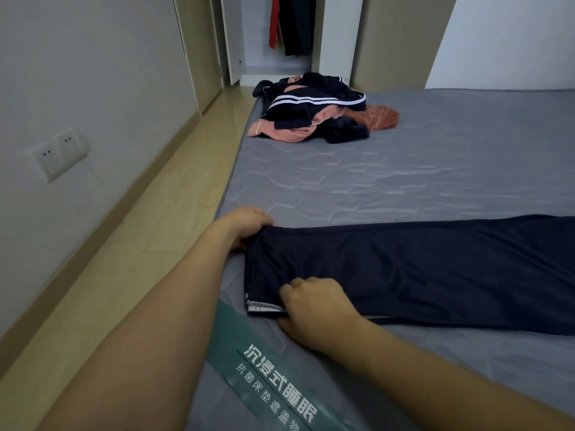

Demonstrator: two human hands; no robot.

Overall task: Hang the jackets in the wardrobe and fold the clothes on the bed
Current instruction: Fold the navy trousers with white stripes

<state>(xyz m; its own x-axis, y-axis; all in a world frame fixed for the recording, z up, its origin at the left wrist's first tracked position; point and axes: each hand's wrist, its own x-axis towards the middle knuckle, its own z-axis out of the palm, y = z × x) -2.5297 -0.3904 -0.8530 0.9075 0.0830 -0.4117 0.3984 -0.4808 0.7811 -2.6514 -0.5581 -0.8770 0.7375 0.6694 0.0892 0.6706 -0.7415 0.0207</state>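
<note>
A: Where are the dark navy trousers (404, 269) seen?

B: They are laid flat across the grey quilted mattress of the bed (389, 181), stretched from lower centre to the right edge of the frame. A white side stripe is visible at their near left end.

A: How are they held?

B: The far corner of the left end is gripped by the left hand (245, 227), fingers curled over the fabric edge. The near corner is pinched by the right hand (314, 306), fingers bent round the striped edge.

A: How is the cloth judged to handle?

B: It is judged light, soft and limp, likely to slide and wrinkle. A hold at both corners of one end, as shown, is thought best so the fold can be carried over evenly.

A: What else is pictured?

B: A heap of dark and salmon-pink clothes (317, 113) is seen at upper centre of the bed, with garments hung in the open white wardrobe (339, 42) behind it.
</note>
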